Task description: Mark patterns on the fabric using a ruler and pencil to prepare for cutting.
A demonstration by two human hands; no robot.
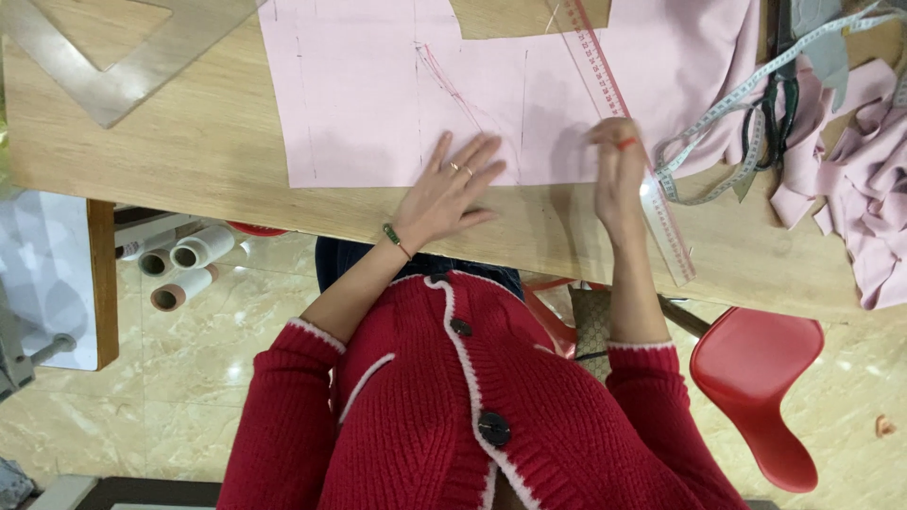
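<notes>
While your left hand (453, 189) lies flat and open on the pink fabric (378, 94), fingers spread and holding nothing, your right hand (616, 170) is closed around a small red marker (627, 144) with its tip set against the clear ruler (624, 123). Take that ruler as your landmark: its long axis runs on a slant, from the far side of the fabric down toward you and off the near edge of the wooden table (189, 142). Your right hand touches the ruler about midway along it; your left hand rests well apart, to the ruler's left. To the ruler's right lie a looped tape measure (727, 104), dark scissors (777, 113) and pink scraps (869, 189).
</notes>
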